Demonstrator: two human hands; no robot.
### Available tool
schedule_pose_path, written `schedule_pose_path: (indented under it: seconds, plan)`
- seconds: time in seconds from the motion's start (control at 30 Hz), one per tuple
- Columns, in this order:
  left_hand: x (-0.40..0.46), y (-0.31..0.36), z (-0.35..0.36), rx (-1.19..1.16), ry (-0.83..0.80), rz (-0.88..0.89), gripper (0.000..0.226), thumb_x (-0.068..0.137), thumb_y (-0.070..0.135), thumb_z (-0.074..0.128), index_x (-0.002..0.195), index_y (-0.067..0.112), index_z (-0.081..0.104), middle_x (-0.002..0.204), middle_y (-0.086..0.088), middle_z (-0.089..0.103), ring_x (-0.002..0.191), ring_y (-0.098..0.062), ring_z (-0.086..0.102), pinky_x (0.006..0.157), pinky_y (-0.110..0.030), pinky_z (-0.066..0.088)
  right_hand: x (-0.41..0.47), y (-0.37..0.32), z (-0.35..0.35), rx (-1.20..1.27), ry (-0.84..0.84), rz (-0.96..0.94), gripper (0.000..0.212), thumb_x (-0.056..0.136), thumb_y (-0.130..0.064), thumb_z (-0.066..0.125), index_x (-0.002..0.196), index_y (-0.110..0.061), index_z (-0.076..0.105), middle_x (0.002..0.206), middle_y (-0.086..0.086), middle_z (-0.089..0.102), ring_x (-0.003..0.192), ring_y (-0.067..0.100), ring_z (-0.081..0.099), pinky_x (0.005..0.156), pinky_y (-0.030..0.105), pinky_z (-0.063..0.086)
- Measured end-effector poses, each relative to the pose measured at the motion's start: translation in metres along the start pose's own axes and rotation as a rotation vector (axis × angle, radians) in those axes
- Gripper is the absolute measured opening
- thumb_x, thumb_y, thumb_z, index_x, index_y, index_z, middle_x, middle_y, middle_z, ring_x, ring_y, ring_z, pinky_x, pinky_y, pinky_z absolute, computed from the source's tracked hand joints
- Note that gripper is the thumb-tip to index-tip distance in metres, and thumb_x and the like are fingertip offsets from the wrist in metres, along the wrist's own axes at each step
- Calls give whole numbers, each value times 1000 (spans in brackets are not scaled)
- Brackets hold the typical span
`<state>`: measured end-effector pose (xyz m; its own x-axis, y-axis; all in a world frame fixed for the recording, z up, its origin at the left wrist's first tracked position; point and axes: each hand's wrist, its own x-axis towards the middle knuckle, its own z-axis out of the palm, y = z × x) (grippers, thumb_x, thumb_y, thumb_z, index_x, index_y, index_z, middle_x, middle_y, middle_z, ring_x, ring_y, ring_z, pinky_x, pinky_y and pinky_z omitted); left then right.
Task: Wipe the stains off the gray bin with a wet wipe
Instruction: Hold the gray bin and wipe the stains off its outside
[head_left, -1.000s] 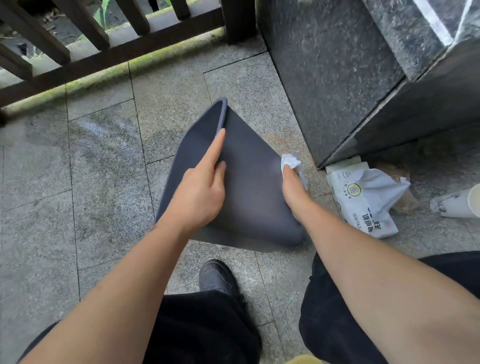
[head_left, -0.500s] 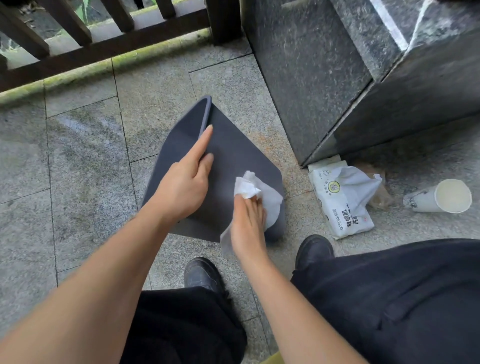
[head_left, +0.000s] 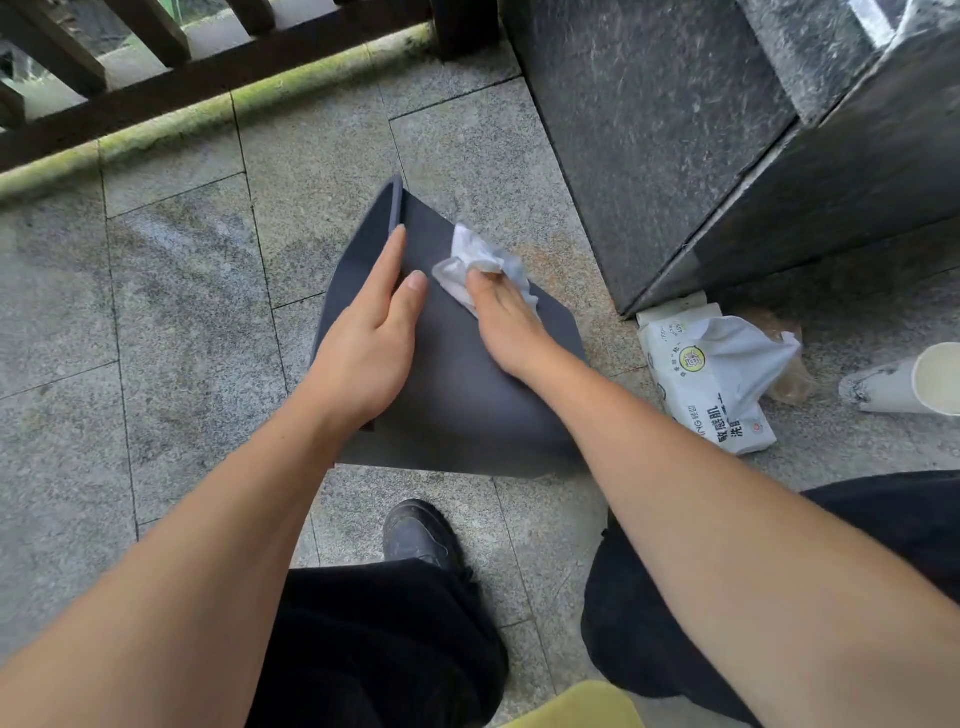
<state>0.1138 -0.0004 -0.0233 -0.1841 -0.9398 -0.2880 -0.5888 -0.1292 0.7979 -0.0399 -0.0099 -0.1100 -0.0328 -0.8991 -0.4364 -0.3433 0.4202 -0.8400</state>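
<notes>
The gray bin lies tipped on the stone floor, its rim pointing away from me. My left hand lies on the bin's upper edge, index finger stretched along the corner, thumb on the top face. My right hand presses a crumpled white wet wipe against the bin's upper face, near the rim, just right of my left thumb.
A white wet-wipe pack lies open on the floor to the right, beside a tipped paper cup. A dark granite block stands behind them. A wooden railing runs along the back. My black shoe is below the bin.
My right hand has swept the wipe from the bin's right edge down toward me, then up toward the rim. My left hand has stayed on the bin's corner.
</notes>
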Motion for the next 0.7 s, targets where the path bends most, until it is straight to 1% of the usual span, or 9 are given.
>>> schedule_pose_path:
  seconds: [0.1, 0.17, 0.27, 0.37, 0.47, 0.53, 0.6, 0.67, 0.7]
  plan:
    - [1, -7, -3, 30, 31, -18, 54, 100, 46, 40, 151, 50, 21, 135, 45, 25, 109, 39, 19, 89, 5, 15, 16, 29, -15, -119, 48, 164, 72, 91, -55, 7, 149, -23, 35, 155, 12, 40, 141, 34, 35, 104, 44, 27]
    - [3, -9, -5, 64, 30, -20, 55, 102, 37, 42, 152, 47, 20, 135, 42, 26, 107, 40, 20, 85, 9, 14, 18, 44, -20, -200, 18, 190, 65, 95, -45, 10, 149, -20, 34, 156, 14, 39, 141, 35, 36, 110, 45, 27]
    - [6, -10, -5, 105, 19, -37, 55, 103, 32, 42, 150, 50, 21, 136, 39, 28, 119, 24, 26, 82, 9, 16, 15, 61, -21, -276, 22, 278, 47, 102, -20, 15, 144, -11, 34, 154, 19, 37, 139, 39, 35, 111, 47, 28]
    - [6, -13, -6, 128, 17, -37, 55, 103, 29, 41, 150, 50, 22, 140, 34, 28, 124, 16, 25, 84, 6, 16, 0, 60, -17, -358, -13, 337, 49, 103, -17, 14, 151, -11, 22, 160, 18, 24, 145, 40, 24, 117, 52, 23]
    - [5, -19, -8, 131, 24, -60, 56, 103, 26, 41, 151, 48, 22, 145, 29, 29, 130, 9, 27, 92, -5, 19, -26, 52, -9, -449, -52, 261, 46, 103, -17, 16, 147, -9, 30, 157, 19, 30, 142, 41, 28, 115, 52, 25]
    - [1, -22, -7, 129, 41, -95, 56, 103, 27, 41, 150, 50, 23, 144, 28, 31, 127, 7, 31, 88, -4, 21, -47, 40, -3, -435, -37, 192, 45, 103, -21, 16, 138, -9, 43, 149, 19, 42, 136, 39, 37, 113, 51, 29]
    - [-8, -21, -2, 89, 86, -137, 55, 102, 27, 41, 149, 51, 24, 137, 29, 34, 120, 8, 34, 81, -1, 23, -64, 24, 4, -400, 24, 108, 43, 104, -27, 21, 129, -8, 50, 135, 19, 55, 123, 38, 51, 104, 49, 39]
    - [-17, -16, 6, 5, 116, -170, 57, 101, 26, 42, 149, 51, 25, 136, 28, 35, 116, 10, 37, 84, -2, 26, -81, 7, 4, -395, 142, 60, 34, 104, -28, 31, 126, -11, 52, 119, 13, 65, 106, 36, 62, 86, 44, 51]
    - [-21, -13, 10, -43, 105, -174, 60, 99, 25, 43, 150, 50, 24, 140, 26, 35, 118, 9, 39, 91, -8, 31, -86, -1, 0, -397, 175, 53, 28, 103, -24, 37, 121, -13, 55, 112, 11, 67, 100, 35, 63, 76, 39, 50]
